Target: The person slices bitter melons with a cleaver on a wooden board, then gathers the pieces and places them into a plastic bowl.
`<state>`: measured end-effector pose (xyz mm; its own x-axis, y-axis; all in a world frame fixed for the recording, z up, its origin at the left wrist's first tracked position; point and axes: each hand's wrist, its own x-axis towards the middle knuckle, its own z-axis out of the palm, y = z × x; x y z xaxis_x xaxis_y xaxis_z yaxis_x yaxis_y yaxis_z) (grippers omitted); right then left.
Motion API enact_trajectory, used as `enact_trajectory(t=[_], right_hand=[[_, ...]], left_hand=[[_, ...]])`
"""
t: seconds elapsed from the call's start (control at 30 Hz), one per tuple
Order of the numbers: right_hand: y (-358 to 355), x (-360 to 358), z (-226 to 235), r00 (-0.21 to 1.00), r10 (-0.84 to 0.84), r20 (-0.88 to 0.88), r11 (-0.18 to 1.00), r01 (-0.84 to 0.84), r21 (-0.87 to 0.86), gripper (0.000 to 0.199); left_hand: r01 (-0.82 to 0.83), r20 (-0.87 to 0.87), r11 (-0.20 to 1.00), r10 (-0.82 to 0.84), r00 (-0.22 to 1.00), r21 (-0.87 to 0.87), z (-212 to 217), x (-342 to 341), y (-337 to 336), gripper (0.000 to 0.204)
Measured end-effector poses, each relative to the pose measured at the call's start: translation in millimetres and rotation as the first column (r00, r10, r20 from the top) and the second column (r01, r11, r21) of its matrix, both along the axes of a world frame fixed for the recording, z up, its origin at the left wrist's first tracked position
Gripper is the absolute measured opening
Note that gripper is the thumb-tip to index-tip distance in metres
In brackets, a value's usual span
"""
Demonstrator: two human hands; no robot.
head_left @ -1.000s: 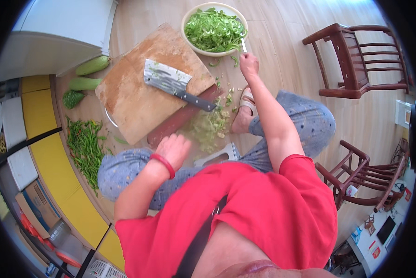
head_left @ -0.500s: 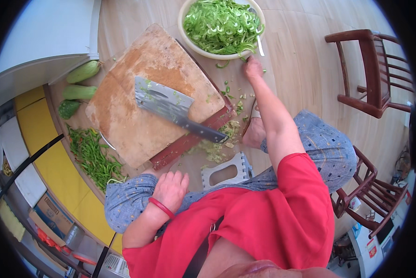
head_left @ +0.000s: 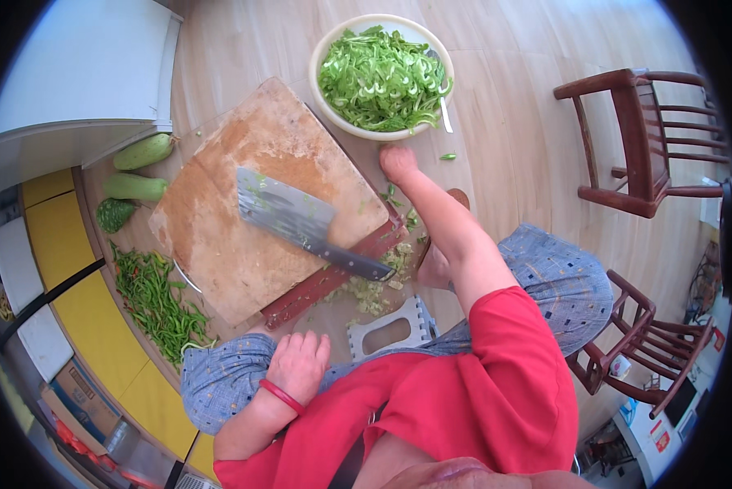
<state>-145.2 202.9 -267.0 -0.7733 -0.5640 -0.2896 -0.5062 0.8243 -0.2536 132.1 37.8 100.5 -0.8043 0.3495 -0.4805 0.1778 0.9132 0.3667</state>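
While right hand [head_left: 399,161] reaches, bowl [head_left: 327,106] lies just beyond

- The cutting board [head_left: 252,204] is pale raw wood, matt and scuffed, with a dull red painted edge at its 5 o'clock side.
- The cleaver [head_left: 301,220] lying on it has a grey metal blade with a soft sheen and a dark, smooth handle.
- The bowl [head_left: 327,98] at 12 o'clock looks like smooth cream plastic or enamel, can't tell which.
- The floor [head_left: 513,138] is light wood-look, slightly glossy.
- The chair [head_left: 639,138] at 3 o'clock is dark varnished wood.
- The trousers [head_left: 562,277] are soft printed cloth.
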Motion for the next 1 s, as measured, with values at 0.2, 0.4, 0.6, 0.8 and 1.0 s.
enact_trajectory(t=[0.2,0.4,0.6,0.8,1.0], right_hand=[[2,13,72,0.998,-0.051,-0.048,0.970,0.039,-0.238,0.017],[-27,-49,165,0.960,-0.279,0.039,0.899,0.275,-0.341,0.020],[7,-98,144,0.867,-0.497,0.019,0.772,0.453,-0.445,0.033],[85,-86,108,0.459,-0.729,0.508,0.469,0.875,-0.119,0.036],[86,-94,102,0.424,-0.546,0.723,0.398,0.890,-0.221,0.034]], left_hand=[[0.030,0.012,0.999,-0.030,0.999,-0.010,8,3,1,0.047],[0.054,-0.081,0.998,-0.055,0.995,-0.014,8,7,4,0.030],[-0.007,-0.027,1.000,0.007,1.000,-0.009,9,8,2,0.044],[0.056,-0.023,0.998,-0.056,0.998,-0.017,7,12,4,0.044],[0.051,-0.029,0.998,-0.052,0.998,-0.034,3,13,5,0.040]])
